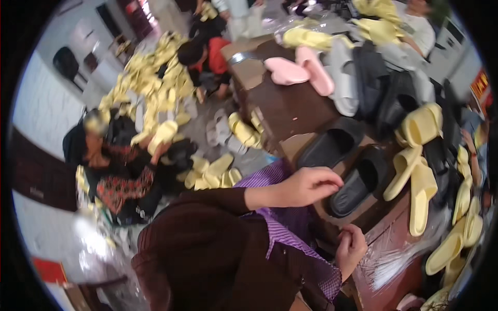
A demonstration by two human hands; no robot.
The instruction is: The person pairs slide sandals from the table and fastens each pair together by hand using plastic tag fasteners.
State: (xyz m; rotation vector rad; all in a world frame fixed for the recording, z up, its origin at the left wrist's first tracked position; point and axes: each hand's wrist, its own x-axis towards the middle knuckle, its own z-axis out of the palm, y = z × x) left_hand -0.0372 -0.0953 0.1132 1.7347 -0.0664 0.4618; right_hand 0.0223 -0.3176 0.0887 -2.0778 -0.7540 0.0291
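Note:
A pair of black slippers lies side by side on a cardboard-topped table in front of me. My left hand (307,187) is beside the heel of the nearer black slipper (350,197), its fingers bent and drawn together. The farther black slipper (317,151) lies just beyond that hand. Lower down, my right hand (352,250) is at the table's near edge with its fingers curled in. Anything small inside either hand is too hidden to make out. Next to my right hand, a bundle of fine clear plastic strands (391,267) rests on the reddish surface.
Pink slippers (315,72), a grey slipper (342,78) and several black and yellow slippers (423,194) crowd the table's far and right sides. To the left, a seated person (122,171) holds a yellow slipper. A yellow slipper heap (155,78) covers the floor behind; another person crouches nearby.

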